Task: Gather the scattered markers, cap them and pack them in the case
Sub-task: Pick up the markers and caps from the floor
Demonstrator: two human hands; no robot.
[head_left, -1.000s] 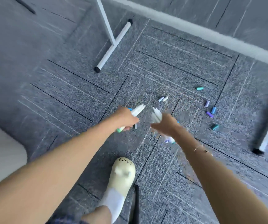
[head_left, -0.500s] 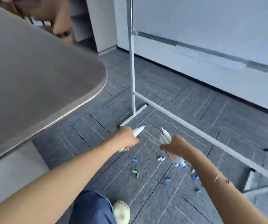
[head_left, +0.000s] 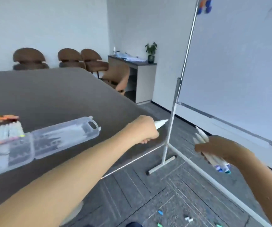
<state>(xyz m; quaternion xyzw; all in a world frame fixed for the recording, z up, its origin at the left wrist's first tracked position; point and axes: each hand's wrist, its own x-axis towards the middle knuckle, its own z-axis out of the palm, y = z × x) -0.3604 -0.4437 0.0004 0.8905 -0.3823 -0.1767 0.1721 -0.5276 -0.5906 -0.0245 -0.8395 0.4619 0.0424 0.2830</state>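
- Currently your left hand [head_left: 146, 132] grips one uncapped marker [head_left: 160, 124]; your right hand [head_left: 220, 149] clutches a marker bundle [head_left: 202, 138].
- Risk: loose caps [head_left: 188, 219] on the carpet [head_left: 148, 185] get forgotten; tips dry.

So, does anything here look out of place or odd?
Yes: small coloured marker caps lie scattered on the carpet, while the markers in the right hand and the one in the left hand show bare tips.

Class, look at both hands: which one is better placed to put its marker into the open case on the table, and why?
Left. The left hand holds one marker right at the table edge, near the case. The right hand grips a bundle of markers out over the floor.
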